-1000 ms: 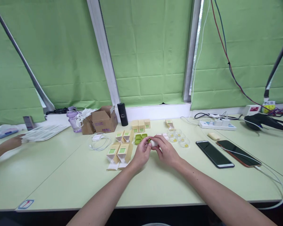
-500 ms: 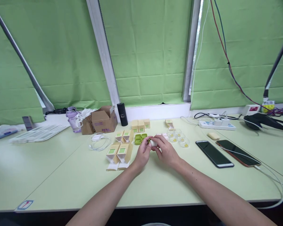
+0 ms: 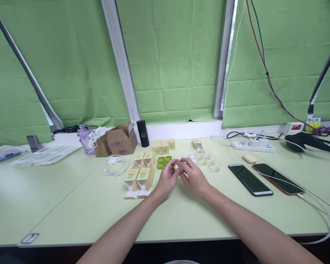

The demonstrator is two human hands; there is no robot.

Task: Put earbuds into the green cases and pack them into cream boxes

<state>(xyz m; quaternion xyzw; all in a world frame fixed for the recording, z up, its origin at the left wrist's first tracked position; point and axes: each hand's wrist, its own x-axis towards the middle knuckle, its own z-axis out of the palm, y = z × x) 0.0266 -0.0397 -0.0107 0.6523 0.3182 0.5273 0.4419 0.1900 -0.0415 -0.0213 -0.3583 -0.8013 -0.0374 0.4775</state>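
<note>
Over the middle of the table, my left hand [image 3: 167,178] has its fingers closed round a small olive-green cup [image 3: 175,164], mostly hidden by them. A small white piece [image 3: 178,167] sits at the cup's opening, pinched by the fingers of my right hand [image 3: 194,176]. Just behind my left hand stand several green square cups [image 3: 164,162] in a cluster. Pale pink pieces [image 3: 192,158] lie behind my right hand, and clear plastic cups [image 3: 215,167] with yellow spots are to its right. Open small cardboard boxes [image 3: 143,175] stand left of my hands.
Closed small boxes [image 3: 165,144] and another open box [image 3: 198,144] are farther back. Two phones [image 3: 250,179] lie on the right, near a power strip [image 3: 253,146]. At the back left are a brown carton [image 3: 122,141], a black cylinder [image 3: 142,134] and a purple bottle [image 3: 85,140].
My fingers have shifted slightly around the white piece, and less of it shows between them now. The things on the table have stayed where they were.
</note>
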